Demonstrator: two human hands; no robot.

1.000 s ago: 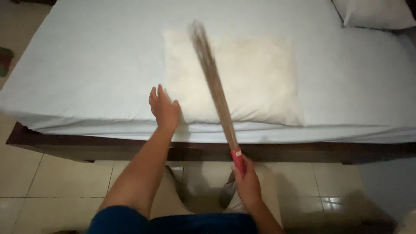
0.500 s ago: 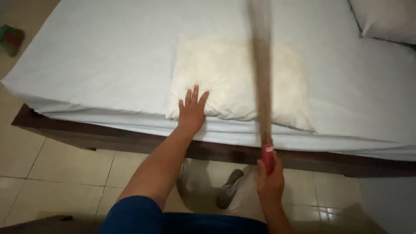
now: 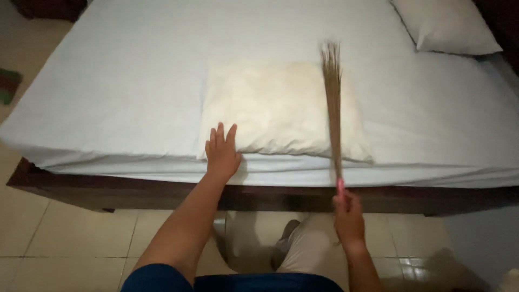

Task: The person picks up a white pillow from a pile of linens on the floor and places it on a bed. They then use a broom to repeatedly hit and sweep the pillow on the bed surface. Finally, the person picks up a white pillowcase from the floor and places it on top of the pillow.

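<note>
A cream, uncovered pillow (image 3: 278,108) lies flat on the white bed sheet (image 3: 130,81), near the bed's front edge. My left hand (image 3: 220,152) rests palm down on the pillow's near left corner, fingers spread. My right hand (image 3: 348,216) grips the pink handle end of a bundle of thin brown sticks, a stick broom (image 3: 332,103). The broom reaches forward over the right part of the pillow, its tips at the pillow's far edge.
A second white pillow (image 3: 443,30) lies at the bed's far right corner. The dark wooden bed frame (image 3: 108,192) runs along the front. Beige floor tiles (image 3: 54,243) lie below, and my legs stand close to the frame.
The broom has swung down from a blurred raised position onto the pillow's right side. My left hand stays on the pillow's near left corner.
</note>
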